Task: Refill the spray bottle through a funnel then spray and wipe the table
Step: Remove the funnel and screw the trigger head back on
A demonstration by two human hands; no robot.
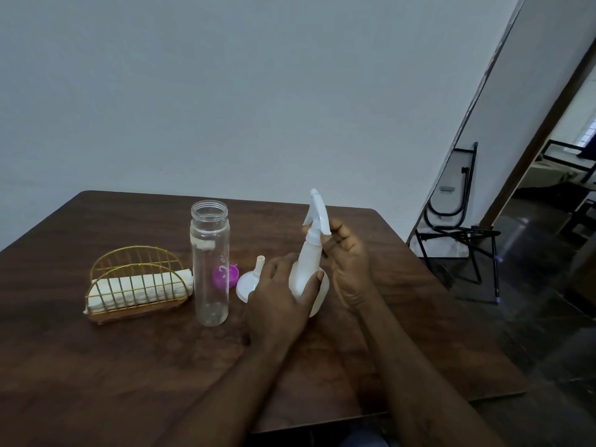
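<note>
a person's left hand (280, 301) grips the lower body of a white spray bottle (306, 269), thumb laid across its front and fingers wrapped behind it, holding it upright at the middle of a dark wooden counter (129, 366). the right hand (350, 262) is raised at the bottle's neck, its fingers (332, 237) curled round the collar just under the trigger head (317, 211), which is seated on the bottle. just left of the bottle, a white funnel (246, 282) sits mouth-down on the counter, spout up, partly hidden by the left hand. further left stands a tall clear bottle (209, 269), uncapped, with a purple cap (225, 277) behind it. at far left a gold wire holder (137, 279) holds a folded white cloth (142, 288).
</note>
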